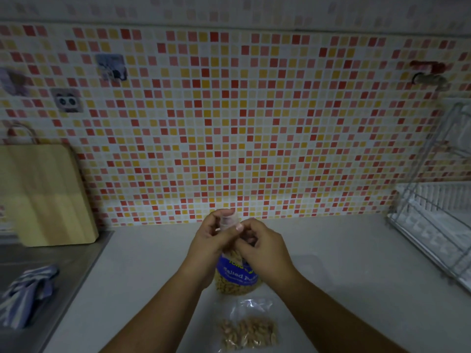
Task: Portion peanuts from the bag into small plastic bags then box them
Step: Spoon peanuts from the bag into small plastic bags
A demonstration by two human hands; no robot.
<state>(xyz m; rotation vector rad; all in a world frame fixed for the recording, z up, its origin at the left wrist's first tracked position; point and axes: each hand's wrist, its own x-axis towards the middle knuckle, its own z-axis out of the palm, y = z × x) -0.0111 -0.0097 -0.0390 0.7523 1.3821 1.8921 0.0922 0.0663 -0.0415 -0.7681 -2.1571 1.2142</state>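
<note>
A clear peanut bag (235, 278) with a blue "Salted Peanuts" label stands upright on the grey counter (142, 271), its lower part full of nuts. My left hand (210, 240) pinches the bag's gathered top from the left. My right hand (263, 247) grips the same top from the right, fingers curled around the plastic. The two hands touch above the label. Closer to me, a small clear plastic bag (248, 329) lies flat on the counter with a portion of peanuts inside; neither hand touches it.
A wooden cutting board (46, 194) leans on the tiled wall at the left. A steel sink (33, 289) holds a striped cloth (25, 294). A wire dish rack (438, 212) stands at the right, under a wall tap (430, 77).
</note>
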